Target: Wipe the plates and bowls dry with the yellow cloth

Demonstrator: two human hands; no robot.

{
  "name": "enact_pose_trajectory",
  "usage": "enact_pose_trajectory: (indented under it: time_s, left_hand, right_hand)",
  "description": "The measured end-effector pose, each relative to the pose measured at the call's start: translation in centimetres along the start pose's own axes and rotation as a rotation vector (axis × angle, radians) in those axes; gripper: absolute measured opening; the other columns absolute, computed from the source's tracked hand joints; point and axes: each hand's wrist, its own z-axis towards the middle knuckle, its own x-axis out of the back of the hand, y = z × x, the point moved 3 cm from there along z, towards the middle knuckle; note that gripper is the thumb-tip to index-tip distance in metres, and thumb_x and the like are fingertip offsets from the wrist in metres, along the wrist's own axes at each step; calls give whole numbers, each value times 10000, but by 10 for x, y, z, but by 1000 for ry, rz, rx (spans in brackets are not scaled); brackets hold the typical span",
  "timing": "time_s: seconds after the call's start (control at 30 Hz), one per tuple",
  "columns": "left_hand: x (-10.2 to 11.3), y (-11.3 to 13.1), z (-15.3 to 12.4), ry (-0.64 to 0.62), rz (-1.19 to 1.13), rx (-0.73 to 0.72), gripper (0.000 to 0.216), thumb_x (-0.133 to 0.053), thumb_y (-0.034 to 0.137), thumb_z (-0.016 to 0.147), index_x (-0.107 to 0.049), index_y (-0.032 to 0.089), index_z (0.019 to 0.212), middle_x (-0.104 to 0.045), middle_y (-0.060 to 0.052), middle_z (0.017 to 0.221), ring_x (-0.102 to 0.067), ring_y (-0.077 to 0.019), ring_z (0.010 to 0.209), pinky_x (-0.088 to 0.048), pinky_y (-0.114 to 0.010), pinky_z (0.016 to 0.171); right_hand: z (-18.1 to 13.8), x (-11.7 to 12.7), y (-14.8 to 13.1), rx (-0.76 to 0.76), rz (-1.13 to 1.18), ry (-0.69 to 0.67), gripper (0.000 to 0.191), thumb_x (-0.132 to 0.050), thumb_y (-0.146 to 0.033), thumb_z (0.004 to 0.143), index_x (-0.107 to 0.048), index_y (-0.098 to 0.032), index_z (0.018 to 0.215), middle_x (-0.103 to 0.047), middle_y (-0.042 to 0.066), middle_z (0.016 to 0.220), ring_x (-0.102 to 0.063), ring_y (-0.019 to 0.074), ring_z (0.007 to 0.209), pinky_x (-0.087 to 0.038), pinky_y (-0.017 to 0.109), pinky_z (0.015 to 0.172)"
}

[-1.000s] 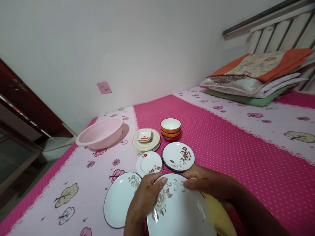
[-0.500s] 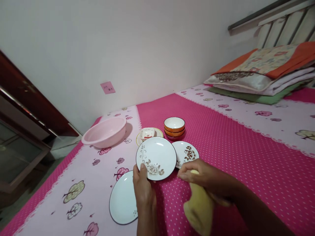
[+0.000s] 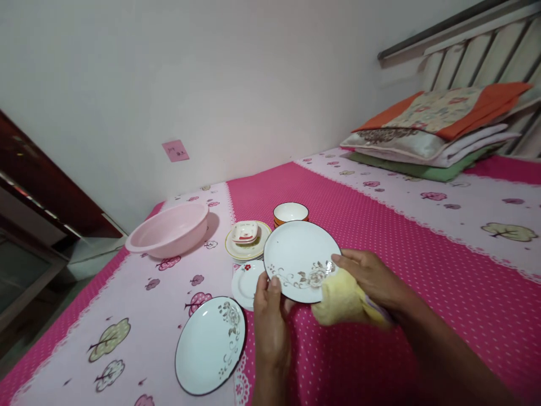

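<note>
A white plate (image 3: pixel 300 254) with a dark rim and brown flowers is held up, tilted, over the bed. My left hand (image 3: pixel 270 321) grips its lower left edge, thumb on top. At the right edge my right hand (image 3: pixel 372 276) is closed on a yellow cloth (image 3: pixel 342 299), which touches the plate's lower right rim. A similar flowered plate (image 3: pixel 209 347) lies on the sheet to the left. Partly hidden by the held plate is a smaller white plate (image 3: pixel 243 285) with a red flower. Behind it, a small square dish (image 3: pixel 245 232) sits on stacked plates (image 3: pixel 230 251).
Stacked orange bowls (image 3: pixel 291 212) with white insides stand behind the held plate. A pink basin (image 3: pixel 169 231) rests at the left near the wall. Folded bedding (image 3: pixel 439 129) is piled at the far right. A pink patterned sheet (image 3: pixel 406 248) covers the bed.
My left hand has moved right with the plate, uncovering the red-flowered plate. The right hand has brought the cloth up against the plate's edge. The view has shifted slightly.
</note>
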Motion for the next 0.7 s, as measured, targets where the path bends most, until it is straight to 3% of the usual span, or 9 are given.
enact_pose_trajectory:
  time_s: [0.13,0.27,0.57,0.7]
  left_hand:
    - [22,10,9,93,67,8,403,-726,399,885,-646,154,1194,-765,-126,1085,-758,-220,881,-605,-324,775]
    - [35,14,15,164,0,31,311,-723,320,867,-681,135,1113,-772,-110,968,-764,-203,819,-594,-282,725]
    - [39,13,16,166,-128,100,222,-727,247,838,-717,110,1014,-772,-98,848,-758,-194,750,-592,-261,673]
    - [39,10,17,167,-101,109,238,-734,267,829,-723,113,1010,-777,-110,881,-753,-196,761,-576,-261,654]
  right_hand:
    - [12,31,17,-33,-67,61,428,-695,-560,788,-737,-171,961,-782,72,851,-728,283,797,-554,363,674]
    - [28,47,41,-59,-125,113,406,-671,-568,770,-725,-180,875,-779,67,843,-714,269,766,-538,365,674]
    - [45,38,60,-79,-156,70,361,-660,-543,800,-679,-184,762,-730,44,721,-669,237,684,-485,341,636]
    - [42,34,59,-105,-117,3,363,-644,-544,846,-690,-189,790,-751,57,790,-682,239,729,-498,348,677]
